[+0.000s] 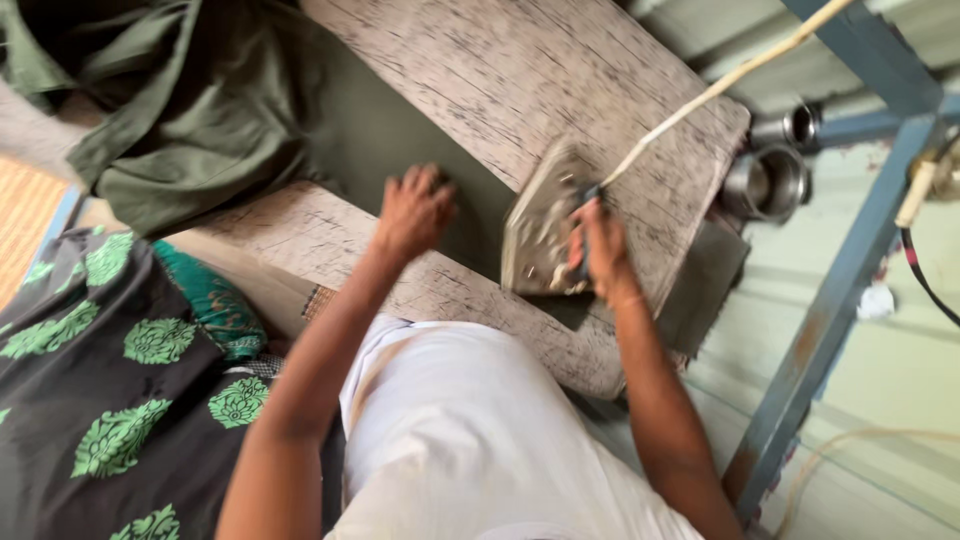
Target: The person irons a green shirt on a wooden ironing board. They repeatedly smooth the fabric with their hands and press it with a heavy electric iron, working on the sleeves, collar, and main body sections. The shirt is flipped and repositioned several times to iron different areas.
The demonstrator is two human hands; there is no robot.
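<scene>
i see my right hand (598, 250) with its fingers clenched around the handle of the flat iron (542, 228), which rests on the dark green cloth (400, 140) near the desk's (540, 70) right end. my left hand (415, 208) lies flat on the same cloth, fingers released and spread, pressing it down near the desk's front edge. a pale cord (720, 85) runs from the iron past the right edge.

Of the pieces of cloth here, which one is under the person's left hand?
The plain dark green cloth spread flat across the board, under the left hand. The black cloth with green flowers lies apart at lower left, untouched. The right hand holds the iron.
</scene>
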